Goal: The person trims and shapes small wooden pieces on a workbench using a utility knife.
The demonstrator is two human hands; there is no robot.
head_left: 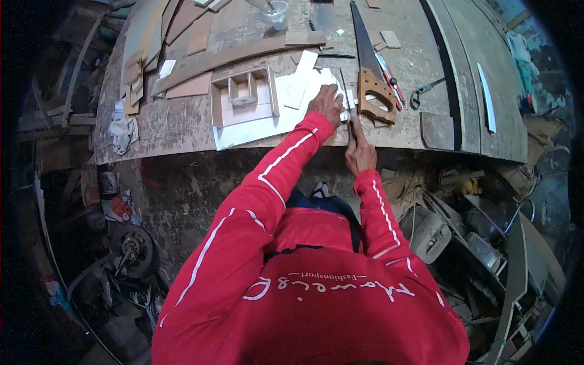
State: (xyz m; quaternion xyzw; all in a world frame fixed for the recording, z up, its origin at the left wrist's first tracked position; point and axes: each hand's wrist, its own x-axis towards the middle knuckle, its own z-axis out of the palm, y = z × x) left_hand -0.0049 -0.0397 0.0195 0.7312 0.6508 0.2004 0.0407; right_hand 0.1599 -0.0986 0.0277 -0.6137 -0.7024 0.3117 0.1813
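My left hand (326, 106) rests on white sheet pieces (322, 79) near the bench's front edge, its fingers bent and pressed down. Just to its right, my right hand (361, 152) is closed round the lower end of a thin, dark, narrow tool (344, 85), with the index finger stretched along it. The tool's far end points away from me, and its handle is hidden in the hand. Left of my hands, a small open wooden box (245, 118) with a smaller compartment inside sits on a white board (243, 137).
A handsaw (365, 67) lies right of my hands, beside a red-handled tool (392, 81) and a dark metal clamp-like tool (416, 97). A long curved wood strip (237, 56), a plastic cup (277, 17) and a crumpled cloth (123, 132) are on the workbench (176, 131).
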